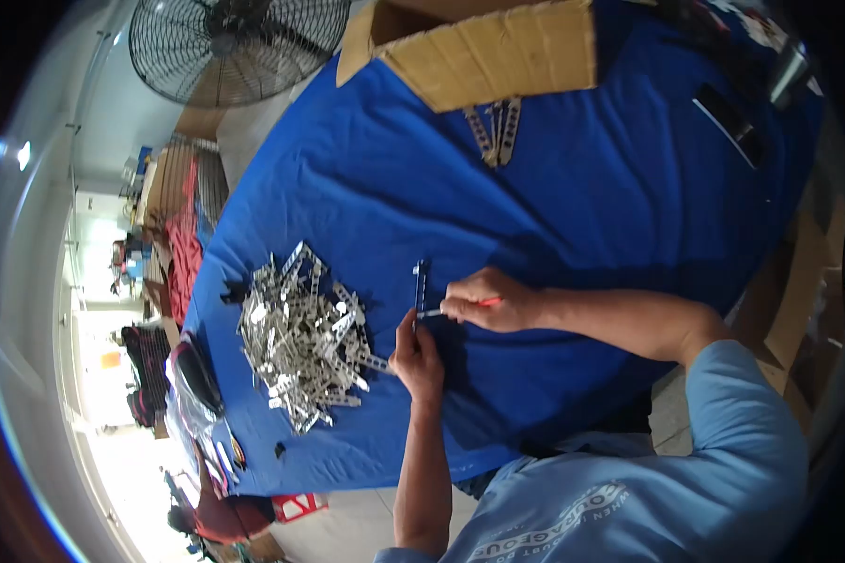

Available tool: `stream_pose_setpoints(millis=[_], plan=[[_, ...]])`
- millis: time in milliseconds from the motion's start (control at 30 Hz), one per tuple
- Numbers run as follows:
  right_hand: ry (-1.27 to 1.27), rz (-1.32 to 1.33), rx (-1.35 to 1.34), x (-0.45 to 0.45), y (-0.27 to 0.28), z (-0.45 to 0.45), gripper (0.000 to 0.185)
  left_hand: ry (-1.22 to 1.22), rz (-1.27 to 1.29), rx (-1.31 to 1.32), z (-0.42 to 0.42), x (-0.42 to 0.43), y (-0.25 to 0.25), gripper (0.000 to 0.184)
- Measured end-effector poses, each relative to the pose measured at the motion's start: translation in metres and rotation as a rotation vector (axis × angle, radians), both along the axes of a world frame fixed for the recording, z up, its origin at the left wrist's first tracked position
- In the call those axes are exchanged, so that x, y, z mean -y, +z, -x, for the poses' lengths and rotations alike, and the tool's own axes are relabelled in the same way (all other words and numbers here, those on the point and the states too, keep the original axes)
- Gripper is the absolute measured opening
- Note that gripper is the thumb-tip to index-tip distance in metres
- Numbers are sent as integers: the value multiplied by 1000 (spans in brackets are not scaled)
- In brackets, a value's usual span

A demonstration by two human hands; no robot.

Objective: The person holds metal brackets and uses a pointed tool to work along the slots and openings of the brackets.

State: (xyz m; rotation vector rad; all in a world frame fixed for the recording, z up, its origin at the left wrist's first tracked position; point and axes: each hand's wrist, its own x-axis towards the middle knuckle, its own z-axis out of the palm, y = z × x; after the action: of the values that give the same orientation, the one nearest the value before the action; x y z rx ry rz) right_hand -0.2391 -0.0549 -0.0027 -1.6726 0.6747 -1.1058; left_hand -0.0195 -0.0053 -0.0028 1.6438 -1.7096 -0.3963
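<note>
Blue shirt (648, 460), foreground of the head view. Left hand (417, 364) pinches one narrow strip (421, 281) by its near end above the cloth-covered counter (582, 216), presumably for steadiness; right hand (486, 302) closes around one red-ended tool (490, 302), apparently for control, its tip at the strip. Left: one heap (300, 338), pieces too tangled to count, seemingly within reach. Beyond: one box (498, 56), one fan (230, 42).

Table (582, 216): blue-clothed, beneath left hand (419, 361) and right hand (490, 300)
Wall (122, 122): pale, far left of them
Floor (352, 525): light-coloured, nearer than the hands
Glare (117, 479): bright white, far left of both
Fan (225, 42): caged, beyond the hands, leftward
</note>
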Motion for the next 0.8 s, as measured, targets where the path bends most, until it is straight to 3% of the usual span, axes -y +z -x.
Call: stream_pose_setpoints(millis=[100,233,267,367,467,667,800], plan=[[2,19,9,-3,2,1,30,-14,3,33,-4,2,-6,26],[-68,-233,213,2,2,3,31,60,25,73,-20,27,8,28],[-75,-294,241,2,0,1,31,4,132,80,-21,45,15,28],[-56,-75,140,-2,1,0,34,-78,31,44,10,89,68,30],[-69,65,34,-1,-4,0,36,-301,-10,238,46,139,78,26],[-65,116,4,-1,-12,-5,40,-514,8,535,137,206,51,27],[-85,133,29,0,-22,-11,39,-550,-2,623,166,220,33,40]])
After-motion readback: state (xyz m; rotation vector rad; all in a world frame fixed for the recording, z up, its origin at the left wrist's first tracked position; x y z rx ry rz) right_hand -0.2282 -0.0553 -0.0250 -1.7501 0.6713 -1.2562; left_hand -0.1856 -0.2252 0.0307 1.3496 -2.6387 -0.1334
